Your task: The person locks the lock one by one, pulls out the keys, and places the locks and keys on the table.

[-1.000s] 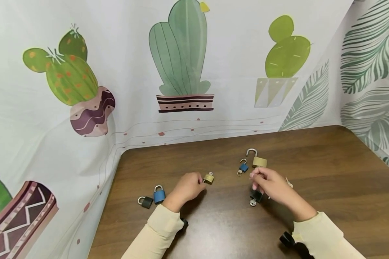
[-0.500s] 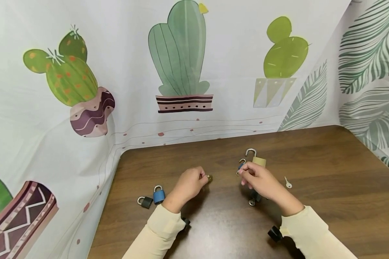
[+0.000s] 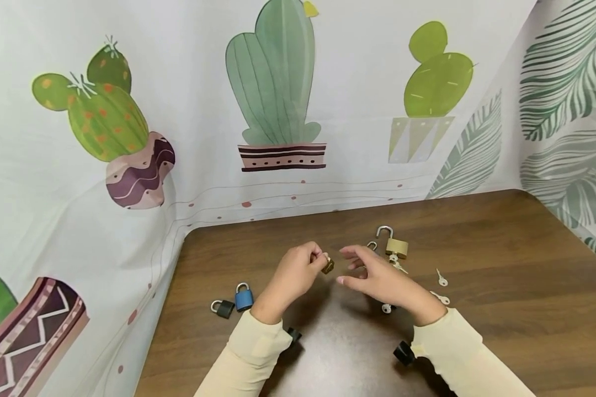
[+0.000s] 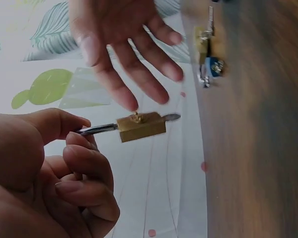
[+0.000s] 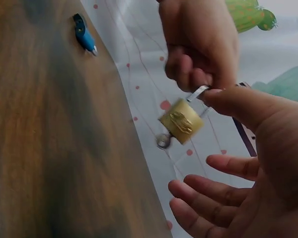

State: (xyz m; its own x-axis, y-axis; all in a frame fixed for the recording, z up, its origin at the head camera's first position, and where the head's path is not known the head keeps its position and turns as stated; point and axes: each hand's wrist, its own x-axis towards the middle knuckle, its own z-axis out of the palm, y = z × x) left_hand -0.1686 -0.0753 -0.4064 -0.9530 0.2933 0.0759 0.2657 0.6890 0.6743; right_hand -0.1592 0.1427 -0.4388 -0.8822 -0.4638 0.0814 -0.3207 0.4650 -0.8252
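My left hand (image 3: 295,275) pinches the shackle of a small brass padlock (image 3: 329,266) between thumb and forefinger, holding it up off the table. In the right wrist view, the padlock's body (image 5: 181,121) hangs tilted from the closed-looking shackle, and a key (image 5: 163,141) sticks out of its bottom. Just to the right is my right hand (image 3: 382,281), fingers spread and thumb apart, gripping nothing. The left wrist view has its fingertips right beside the brass body (image 4: 141,129). Under and behind the right hand, a small blue padlock and a black one are mostly hidden.
A larger brass padlock (image 3: 397,247) lies with its shackle swung open, keys (image 3: 396,262) at its base. Loose keys (image 3: 442,278) rest farther right. To the left are a blue padlock (image 3: 244,298) and a black padlock (image 3: 225,309). A printed cloth hangs behind the table (image 3: 501,248).
My left hand has lifted the small brass padlock and shifted slightly right. My right hand has moved left toward it, its fingers spreading and uncovering the loose keys.
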